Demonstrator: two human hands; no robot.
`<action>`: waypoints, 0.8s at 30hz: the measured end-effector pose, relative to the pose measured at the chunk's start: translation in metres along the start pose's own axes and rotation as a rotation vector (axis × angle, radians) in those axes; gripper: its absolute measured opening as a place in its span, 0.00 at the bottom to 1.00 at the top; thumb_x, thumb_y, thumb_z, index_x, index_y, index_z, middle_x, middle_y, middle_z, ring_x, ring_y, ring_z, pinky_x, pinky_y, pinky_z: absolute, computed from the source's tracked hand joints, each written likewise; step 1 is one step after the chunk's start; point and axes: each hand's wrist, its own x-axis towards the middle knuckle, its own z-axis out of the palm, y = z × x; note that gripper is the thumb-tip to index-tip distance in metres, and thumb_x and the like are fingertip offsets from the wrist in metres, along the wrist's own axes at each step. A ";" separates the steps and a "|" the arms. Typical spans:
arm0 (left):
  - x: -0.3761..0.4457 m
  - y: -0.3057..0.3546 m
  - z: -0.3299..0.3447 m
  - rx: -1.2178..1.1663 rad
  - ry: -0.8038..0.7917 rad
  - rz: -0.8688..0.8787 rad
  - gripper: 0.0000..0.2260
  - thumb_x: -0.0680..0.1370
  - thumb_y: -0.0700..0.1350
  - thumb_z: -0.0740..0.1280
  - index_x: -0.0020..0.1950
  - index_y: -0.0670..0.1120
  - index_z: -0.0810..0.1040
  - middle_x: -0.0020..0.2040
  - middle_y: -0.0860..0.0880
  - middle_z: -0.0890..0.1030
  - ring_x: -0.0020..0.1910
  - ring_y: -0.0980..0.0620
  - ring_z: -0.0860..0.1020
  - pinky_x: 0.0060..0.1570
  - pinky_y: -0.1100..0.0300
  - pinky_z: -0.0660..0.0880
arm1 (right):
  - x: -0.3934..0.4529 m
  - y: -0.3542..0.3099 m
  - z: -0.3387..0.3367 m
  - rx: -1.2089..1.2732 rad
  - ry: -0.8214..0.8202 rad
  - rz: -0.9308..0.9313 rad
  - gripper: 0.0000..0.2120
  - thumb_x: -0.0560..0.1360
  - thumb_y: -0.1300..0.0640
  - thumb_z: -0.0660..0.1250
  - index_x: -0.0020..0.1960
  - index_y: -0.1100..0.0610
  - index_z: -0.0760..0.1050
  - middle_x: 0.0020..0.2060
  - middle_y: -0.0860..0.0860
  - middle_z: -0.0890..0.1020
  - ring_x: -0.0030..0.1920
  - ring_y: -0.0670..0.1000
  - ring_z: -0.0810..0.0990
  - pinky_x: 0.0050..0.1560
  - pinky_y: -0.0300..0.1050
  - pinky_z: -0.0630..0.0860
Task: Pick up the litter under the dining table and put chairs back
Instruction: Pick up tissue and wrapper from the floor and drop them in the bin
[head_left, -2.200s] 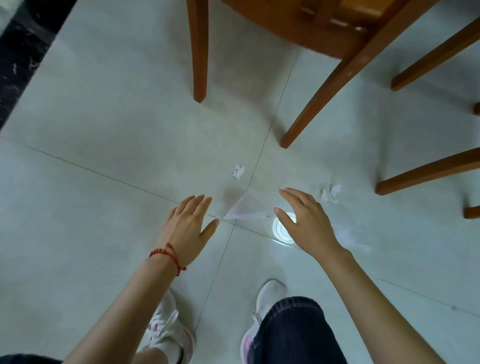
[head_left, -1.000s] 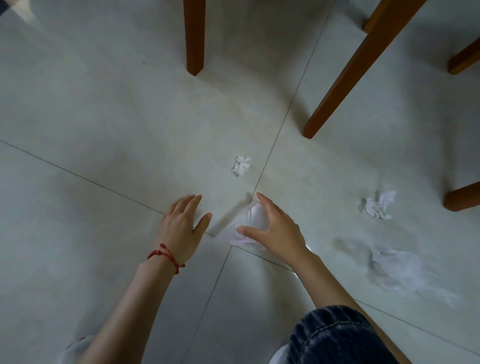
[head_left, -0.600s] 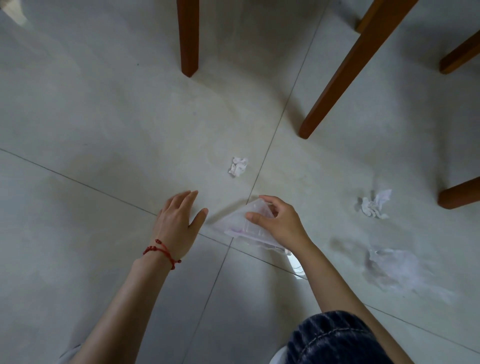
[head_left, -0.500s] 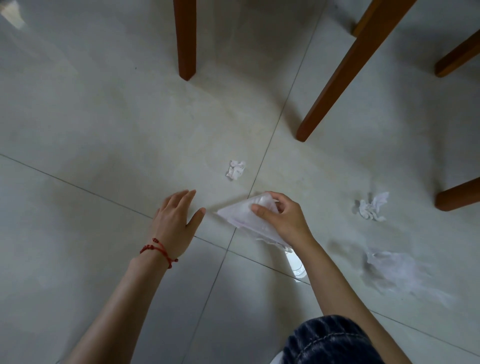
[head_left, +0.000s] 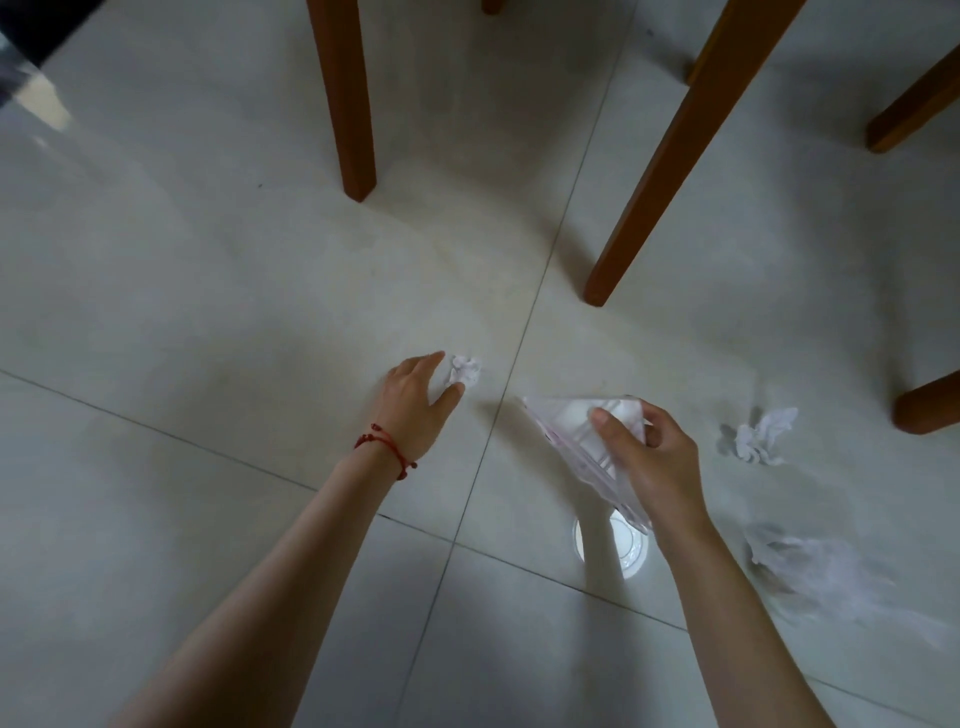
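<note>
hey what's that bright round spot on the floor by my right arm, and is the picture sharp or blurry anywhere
Head view: the bright round patch under the right forearm looks like glare, probably a lamp reflected in the glossy tile floor; soft shadows trail the chair legs; the top-left corner is smeared and dark, the thin plastic scrap at far right looks hazy, and the wide lens splays the chair legs outward.

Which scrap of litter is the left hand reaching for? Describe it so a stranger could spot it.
Start at the straight wooden leg at upper left and drop to the floor-tile seam. Just left of it lies a small crumpled white paper ball, against the left hand fingertips. It is the smallest, tightest scrap; the other wad lies far right.
</note>
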 end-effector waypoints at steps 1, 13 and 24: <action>0.006 0.001 0.002 -0.010 0.000 -0.011 0.22 0.77 0.49 0.62 0.69 0.43 0.66 0.67 0.42 0.70 0.65 0.44 0.67 0.63 0.54 0.63 | 0.000 0.001 -0.002 0.004 0.006 0.002 0.17 0.68 0.50 0.73 0.55 0.53 0.76 0.47 0.48 0.80 0.43 0.43 0.79 0.34 0.29 0.72; 0.036 0.008 0.025 -0.033 0.096 0.099 0.11 0.70 0.38 0.69 0.52 0.42 0.81 0.45 0.46 0.77 0.47 0.48 0.76 0.43 0.75 0.63 | 0.007 0.015 -0.005 0.042 0.013 0.030 0.21 0.67 0.50 0.74 0.57 0.55 0.76 0.50 0.52 0.82 0.47 0.49 0.81 0.42 0.38 0.74; 0.014 0.004 0.029 -0.607 0.202 -0.236 0.04 0.68 0.34 0.70 0.33 0.36 0.78 0.25 0.56 0.77 0.29 0.64 0.74 0.36 0.73 0.71 | 0.007 0.011 0.007 -0.004 0.008 0.046 0.20 0.67 0.50 0.74 0.57 0.54 0.76 0.50 0.51 0.82 0.47 0.49 0.81 0.45 0.41 0.75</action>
